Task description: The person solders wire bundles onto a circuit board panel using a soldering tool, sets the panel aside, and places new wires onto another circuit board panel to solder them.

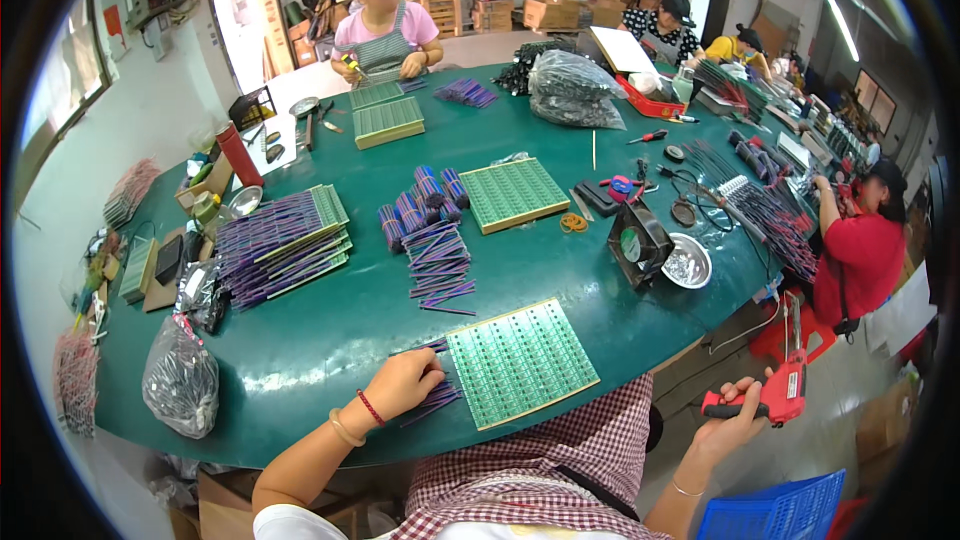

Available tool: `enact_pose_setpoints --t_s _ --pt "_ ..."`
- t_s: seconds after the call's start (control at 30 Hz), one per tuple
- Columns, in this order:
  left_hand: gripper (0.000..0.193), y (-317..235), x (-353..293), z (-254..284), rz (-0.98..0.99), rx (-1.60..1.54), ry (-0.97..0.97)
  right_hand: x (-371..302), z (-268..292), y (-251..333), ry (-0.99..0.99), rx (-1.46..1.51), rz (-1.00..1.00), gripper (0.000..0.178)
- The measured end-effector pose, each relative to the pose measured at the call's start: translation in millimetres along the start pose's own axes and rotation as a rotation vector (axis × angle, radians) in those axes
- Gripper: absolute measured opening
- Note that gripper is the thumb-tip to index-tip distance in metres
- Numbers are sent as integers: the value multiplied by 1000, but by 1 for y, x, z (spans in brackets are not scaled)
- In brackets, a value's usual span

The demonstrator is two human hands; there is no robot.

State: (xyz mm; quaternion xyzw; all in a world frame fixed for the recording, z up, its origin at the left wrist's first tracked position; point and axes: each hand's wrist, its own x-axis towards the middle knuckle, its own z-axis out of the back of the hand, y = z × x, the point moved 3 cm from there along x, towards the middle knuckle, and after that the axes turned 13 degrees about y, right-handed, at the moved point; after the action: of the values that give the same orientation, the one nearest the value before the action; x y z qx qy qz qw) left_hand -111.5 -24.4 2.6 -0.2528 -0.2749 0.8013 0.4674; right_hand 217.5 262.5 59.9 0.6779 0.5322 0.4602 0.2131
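Observation:
A green circuit board panel (pixel 522 362), a grid of many small boards, lies in front of me near the table edge. My left hand (pixel 408 380) is at its left side, fingers curled over thin purple wires (pixel 440 398) that lie against the panel's edge. The fingertips are partly hidden. Off the table to the right, my right hand (pixel 735 420) is closed round the handle of a red and black soldering gun (pixel 785 390). The gun's metal nozzle points up, well apart from the panel.
Loose purple wires (pixel 440 265) and tied wire bundles (pixel 425 198) lie beyond the panel. Wired panels (pixel 280 245) are stacked left; another panel (pixel 515 193) lies farther off. A metal bowl (pixel 690 262) and black stand (pixel 640 243) sit right. Co-workers sit around the green table (pixel 330 360).

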Motion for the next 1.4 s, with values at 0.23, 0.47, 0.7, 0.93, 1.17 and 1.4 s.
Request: enact_pose_setpoints --t_s 0.23,0.47,0.7,0.93,1.17,1.4 --pt "12 6 -10 0 -88 -65 -59 -14 -16 12 81 -48 -3 34" --pt "10 3 -17 0 -215 -25 -138 -23 -36 13 176 -71 -49 34" --pt "9 15 -11 4 -204 -33 -282 -32 -52 -4 295 -98 -119 37" --pt "8 20 -8 2 -178 -89 -316 -45 -42 -23 453 62 -343 43" --pt "11 9 2 -2 -239 -111 -298 -45 -69 -44 463 48 -554 40" --pt "13 1 11 -19 -272 206 -187 -76 -88 -72 580 79 -763 45"
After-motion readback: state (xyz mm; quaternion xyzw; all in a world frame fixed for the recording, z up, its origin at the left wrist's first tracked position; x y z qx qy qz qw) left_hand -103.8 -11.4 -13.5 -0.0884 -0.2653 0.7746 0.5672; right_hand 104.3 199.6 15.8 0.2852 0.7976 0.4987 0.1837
